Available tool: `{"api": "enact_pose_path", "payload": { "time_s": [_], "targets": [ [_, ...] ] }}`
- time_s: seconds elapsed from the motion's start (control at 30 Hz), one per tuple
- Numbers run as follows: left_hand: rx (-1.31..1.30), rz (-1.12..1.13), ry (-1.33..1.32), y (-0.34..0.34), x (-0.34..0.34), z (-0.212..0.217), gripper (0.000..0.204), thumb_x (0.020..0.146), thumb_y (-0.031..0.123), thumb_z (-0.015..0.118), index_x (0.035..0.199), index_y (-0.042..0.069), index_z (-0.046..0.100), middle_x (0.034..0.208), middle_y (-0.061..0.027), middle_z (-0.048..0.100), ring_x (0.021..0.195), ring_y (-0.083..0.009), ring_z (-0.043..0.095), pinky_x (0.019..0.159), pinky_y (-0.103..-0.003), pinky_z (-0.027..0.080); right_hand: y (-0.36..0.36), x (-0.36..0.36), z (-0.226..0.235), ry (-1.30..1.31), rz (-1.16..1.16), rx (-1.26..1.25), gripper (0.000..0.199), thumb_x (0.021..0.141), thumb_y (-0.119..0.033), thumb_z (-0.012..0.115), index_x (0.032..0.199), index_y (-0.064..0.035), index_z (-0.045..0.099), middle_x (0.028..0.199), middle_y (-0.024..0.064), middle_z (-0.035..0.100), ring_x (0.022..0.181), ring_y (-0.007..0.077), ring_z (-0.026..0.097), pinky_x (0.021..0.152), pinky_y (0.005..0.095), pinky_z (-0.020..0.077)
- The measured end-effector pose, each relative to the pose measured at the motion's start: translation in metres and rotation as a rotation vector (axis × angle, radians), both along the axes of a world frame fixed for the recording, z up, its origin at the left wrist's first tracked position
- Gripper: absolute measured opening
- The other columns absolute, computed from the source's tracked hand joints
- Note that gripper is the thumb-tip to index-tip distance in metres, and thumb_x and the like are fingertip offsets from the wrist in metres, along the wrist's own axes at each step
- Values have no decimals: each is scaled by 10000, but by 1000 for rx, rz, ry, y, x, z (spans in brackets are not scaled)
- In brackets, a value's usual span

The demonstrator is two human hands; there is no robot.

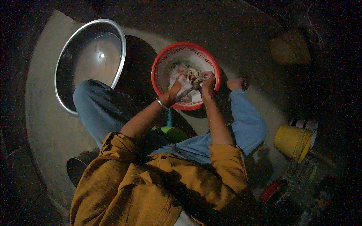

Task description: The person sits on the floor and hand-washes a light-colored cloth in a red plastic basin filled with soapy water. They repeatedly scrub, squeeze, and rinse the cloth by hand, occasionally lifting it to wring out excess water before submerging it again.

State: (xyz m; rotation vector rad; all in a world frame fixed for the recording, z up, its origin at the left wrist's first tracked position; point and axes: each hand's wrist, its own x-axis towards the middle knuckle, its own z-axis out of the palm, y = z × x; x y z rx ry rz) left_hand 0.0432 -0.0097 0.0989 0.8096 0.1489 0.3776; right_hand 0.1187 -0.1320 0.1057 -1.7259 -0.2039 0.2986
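A round basin with a red rim and a pale inside stands in front of me. Both my hands are inside it, close together. Between them is a pale, brownish, lumpy mass whose kind I cannot make out in the dim light. My left hand, with a bangle at the wrist, is closed on the near left side of the mass and looks coated in white. From the right, my right hand grips the mass with curled fingers. More pale and pinkish bits lie in the basin beyond my left hand.
A large metal tub leans at the left beside my knee. Under my forearms is a green rounded object. A yellow bucket lies tilted at the right, near a red-rimmed round thing. A dim box-like shape stands far right.
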Motion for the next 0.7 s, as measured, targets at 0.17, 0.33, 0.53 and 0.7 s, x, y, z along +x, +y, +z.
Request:
{"api": "enact_pose_path", "payload": {
  "time_s": [0.17,0.33,0.53,0.7],
  "targets": [
    [213,81,251,7,-4,8,168,832,57,568,998,32,564,931,-62,595,804,-175,594,703,-294,514,19,-23,-15,-1,-84,297,347,649,-101,647,968,-22,537,899,80,566,842,190,544,796,306,427],
    [-197,137,188,22,-8,15,209,922,203,447,1007,34,537,974,-70,577,880,-187,576,768,-331,489,27,-36,50,149,87,97,257,713,-6,617,962,-28,561,871,63,578,755,153,557,693,272,458],
    [135,9,-260,-7,10,-19,282,909,187,469,1145,34,482,1049,-102,570,921,-216,585,807,-343,489,-19,11,-46,-44,98,187,405,745,-212,583,1074,-4,472,923,67,550,827,173,539,758,297,447],
    [315,97,264,18,-9,-23,230,788,25,580,1017,18,579,981,-94,631,857,-211,617,762,-329,501,21,-33,22,444,2,308,304,715,-7,638,1010,-6,565,914,69,590,850,169,555,774,291,445]
  ]
}}
